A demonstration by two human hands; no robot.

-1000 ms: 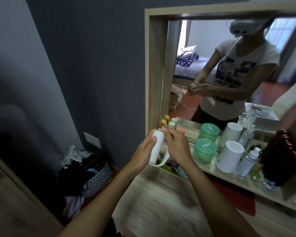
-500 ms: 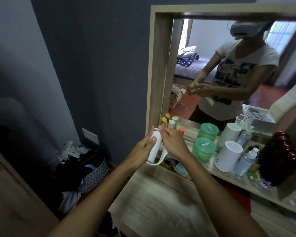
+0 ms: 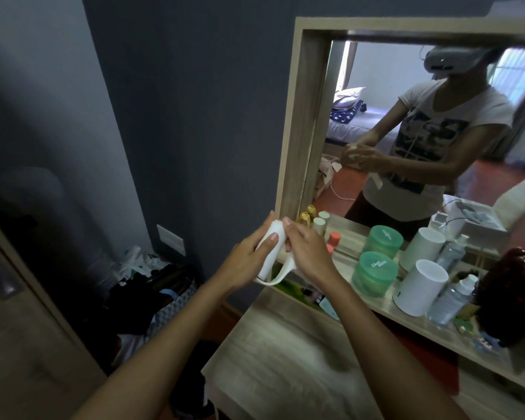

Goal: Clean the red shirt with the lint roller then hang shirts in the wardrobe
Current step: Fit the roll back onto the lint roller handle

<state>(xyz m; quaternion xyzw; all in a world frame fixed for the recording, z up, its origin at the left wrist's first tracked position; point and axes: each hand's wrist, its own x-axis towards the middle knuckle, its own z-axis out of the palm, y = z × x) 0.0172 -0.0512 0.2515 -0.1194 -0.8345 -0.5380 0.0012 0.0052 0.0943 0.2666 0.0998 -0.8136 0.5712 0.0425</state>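
The left hand gripped the white lint roller (upright-ish). The right hand pinched its top, above the counter.

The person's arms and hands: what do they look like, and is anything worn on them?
Both forearms are bare; no sleeves, watch or bracelets show. The left hand and right hand wear no gloves. Fingernails are short and unpainted.

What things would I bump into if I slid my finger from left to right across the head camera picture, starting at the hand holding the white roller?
left hand → lint roller → right hand → green jar → white cylinder → clear bottle → dark red object
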